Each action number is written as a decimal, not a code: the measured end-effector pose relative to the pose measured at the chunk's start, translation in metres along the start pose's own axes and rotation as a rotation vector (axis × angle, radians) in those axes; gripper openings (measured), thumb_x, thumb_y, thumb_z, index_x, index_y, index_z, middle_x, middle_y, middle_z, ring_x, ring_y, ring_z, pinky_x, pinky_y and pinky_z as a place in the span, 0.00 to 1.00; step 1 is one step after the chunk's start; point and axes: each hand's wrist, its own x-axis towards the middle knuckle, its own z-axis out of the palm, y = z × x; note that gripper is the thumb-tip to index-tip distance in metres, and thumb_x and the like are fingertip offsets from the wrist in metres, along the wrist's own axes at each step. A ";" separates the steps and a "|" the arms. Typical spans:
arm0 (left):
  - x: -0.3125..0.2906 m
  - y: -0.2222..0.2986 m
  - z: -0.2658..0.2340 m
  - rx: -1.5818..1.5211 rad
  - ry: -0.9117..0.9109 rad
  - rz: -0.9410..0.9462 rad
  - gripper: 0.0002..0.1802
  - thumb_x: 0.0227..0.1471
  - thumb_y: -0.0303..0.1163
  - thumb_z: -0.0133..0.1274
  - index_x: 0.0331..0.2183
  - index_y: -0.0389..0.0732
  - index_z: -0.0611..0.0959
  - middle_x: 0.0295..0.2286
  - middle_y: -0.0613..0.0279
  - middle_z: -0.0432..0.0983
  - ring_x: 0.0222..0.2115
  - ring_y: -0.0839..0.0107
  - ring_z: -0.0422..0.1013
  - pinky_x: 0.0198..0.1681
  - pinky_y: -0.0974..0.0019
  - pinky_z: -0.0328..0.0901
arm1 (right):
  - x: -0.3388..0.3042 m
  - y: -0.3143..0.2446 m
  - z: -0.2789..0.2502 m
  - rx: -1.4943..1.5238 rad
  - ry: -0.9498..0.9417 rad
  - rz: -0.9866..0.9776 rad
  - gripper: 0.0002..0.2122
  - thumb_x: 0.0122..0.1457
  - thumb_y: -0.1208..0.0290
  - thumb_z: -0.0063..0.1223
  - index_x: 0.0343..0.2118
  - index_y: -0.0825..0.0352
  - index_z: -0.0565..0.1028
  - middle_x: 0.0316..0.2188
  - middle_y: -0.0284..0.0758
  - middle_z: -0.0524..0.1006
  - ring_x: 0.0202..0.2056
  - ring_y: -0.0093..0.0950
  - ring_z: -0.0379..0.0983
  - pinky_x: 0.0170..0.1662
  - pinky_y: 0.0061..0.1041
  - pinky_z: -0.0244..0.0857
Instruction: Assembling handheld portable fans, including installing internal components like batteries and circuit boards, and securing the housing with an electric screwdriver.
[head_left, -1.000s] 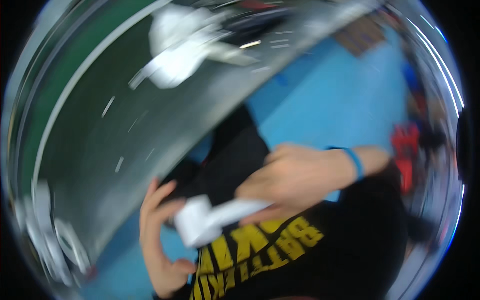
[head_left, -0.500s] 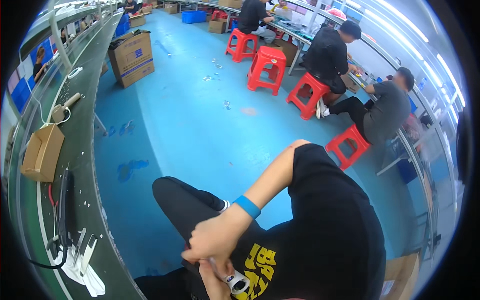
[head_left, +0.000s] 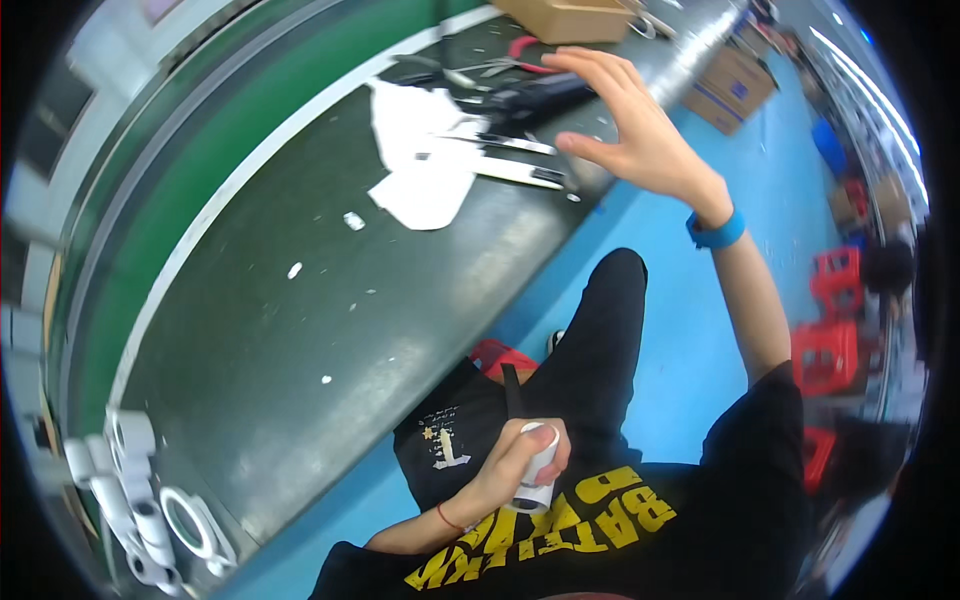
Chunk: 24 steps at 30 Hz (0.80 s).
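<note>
My left hand (head_left: 520, 465) is wrapped round a white cylindrical part (head_left: 541, 466) with a dark round opening, held low over my lap. A dark strip (head_left: 512, 390) rises just beyond that hand; whether the hand holds it I cannot tell. My right hand (head_left: 640, 135), a blue band on its wrist, reaches over the bench's edge with fingers spread and nothing in them. Nearest to it are two slim pale tools (head_left: 520, 172) lying partly on a white cloth (head_left: 425, 165), a long black tool (head_left: 540, 100) and a red-handled tool (head_left: 528, 52).
The dark green bench (head_left: 300, 350) crosses to my left, dotted with white scraps. Several white cylindrical parts (head_left: 135, 490) stand at its near left end. An open cardboard box (head_left: 570, 20) sits farther along. Red stools (head_left: 825, 355) and a carton (head_left: 730, 88) are on the blue floor.
My view has turned left to the bench. The right hand has left the white part and stretched out over the bench, its fingers opening. My left hand keeps the white part.
</note>
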 end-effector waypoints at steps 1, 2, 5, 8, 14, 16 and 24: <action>-0.008 0.004 0.003 0.009 0.033 0.057 0.25 0.55 0.46 0.41 0.18 0.35 0.73 0.12 0.64 0.63 0.15 0.77 0.60 0.21 0.73 0.56 | 0.020 0.009 0.012 -0.010 -0.106 -0.073 0.31 0.51 0.68 0.62 0.59 0.62 0.64 0.58 0.40 0.64 0.60 0.40 0.57 0.63 0.36 0.50; -0.012 0.006 0.006 0.018 0.061 0.109 0.25 0.55 0.46 0.41 0.18 0.35 0.73 0.12 0.65 0.63 0.15 0.78 0.60 0.22 0.74 0.56 | 0.038 0.019 0.021 -0.032 -0.209 -0.145 0.32 0.51 0.68 0.62 0.59 0.62 0.64 0.57 0.40 0.65 0.60 0.40 0.58 0.63 0.36 0.51; -0.022 0.007 0.004 -0.007 0.114 0.165 0.23 0.54 0.44 0.41 0.19 0.34 0.73 0.13 0.66 0.63 0.15 0.79 0.59 0.22 0.74 0.55 | 0.063 0.048 0.010 0.034 -0.596 -0.011 0.33 0.48 0.70 0.65 0.59 0.58 0.65 0.51 0.40 0.71 0.54 0.39 0.66 0.58 0.35 0.58; -0.022 0.011 -0.004 -0.018 0.112 0.241 0.24 0.55 0.44 0.40 0.19 0.35 0.74 0.13 0.67 0.63 0.15 0.80 0.59 0.21 0.75 0.54 | 0.061 0.083 0.015 -0.013 -0.523 -0.018 0.32 0.47 0.68 0.68 0.56 0.64 0.68 0.46 0.39 0.75 0.46 0.35 0.71 0.51 0.29 0.64; -0.026 0.015 -0.010 0.090 0.236 0.360 0.25 0.57 0.47 0.40 0.19 0.37 0.75 0.12 0.70 0.62 0.15 0.81 0.58 0.20 0.74 0.52 | 0.072 0.071 0.003 0.350 -0.109 0.346 0.23 0.59 0.59 0.58 0.52 0.70 0.71 0.38 0.34 0.73 0.36 0.22 0.70 0.42 0.21 0.64; -0.025 0.016 -0.013 0.095 0.227 0.390 0.25 0.57 0.46 0.41 0.19 0.37 0.74 0.12 0.69 0.62 0.15 0.81 0.58 0.20 0.74 0.52 | 0.078 0.014 -0.014 0.924 -0.098 0.397 0.34 0.59 0.49 0.54 0.57 0.74 0.61 0.29 0.30 0.70 0.29 0.21 0.66 0.36 0.20 0.62; -0.030 0.017 -0.019 0.214 0.361 0.497 0.18 0.57 0.37 0.45 0.20 0.37 0.72 0.13 0.67 0.61 0.17 0.78 0.57 0.22 0.71 0.55 | 0.094 -0.112 0.069 2.147 -0.493 -0.077 0.26 0.61 0.43 0.46 0.49 0.64 0.68 0.19 0.23 0.65 0.25 0.17 0.61 0.31 0.20 0.57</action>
